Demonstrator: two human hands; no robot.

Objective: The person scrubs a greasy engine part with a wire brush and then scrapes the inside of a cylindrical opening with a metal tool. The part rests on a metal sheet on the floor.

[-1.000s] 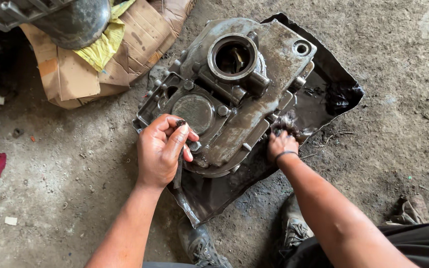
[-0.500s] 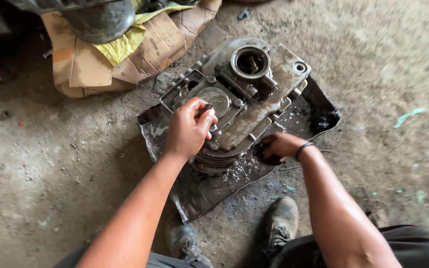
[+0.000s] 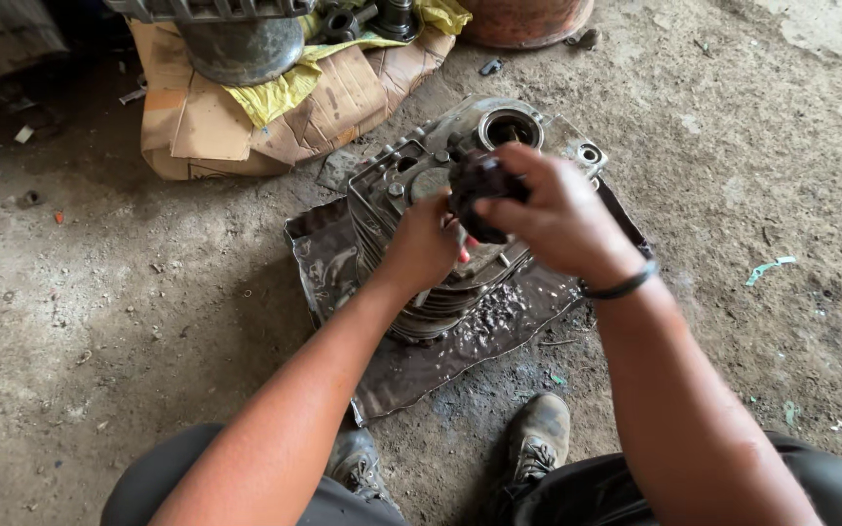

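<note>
Near: two worn boots (image 3: 538,438) on concrete floor (image 3: 99,321). Right hand (image 3: 562,219) grip closed on small dark greasy metal part (image 3: 479,185), held above finned grey engine casing (image 3: 392,195). Left hand (image 3: 421,244) rests on casing, grip unclear. Casing sits on oily sheet (image 3: 421,360); torn cardboard (image 3: 197,117) behind.

Your right hand (image 3: 557,219) grips a dark, greasy, matt part (image 3: 479,190). The engine block (image 3: 421,185) under your left hand (image 3: 426,244) is dull grey cast metal, ribbed and oil-stained. It sits on a grimy, slightly glossy sheet (image 3: 421,360) over rough, dusty concrete floor (image 3: 129,292). Behind lies creased brown cardboard (image 3: 197,127).
</note>
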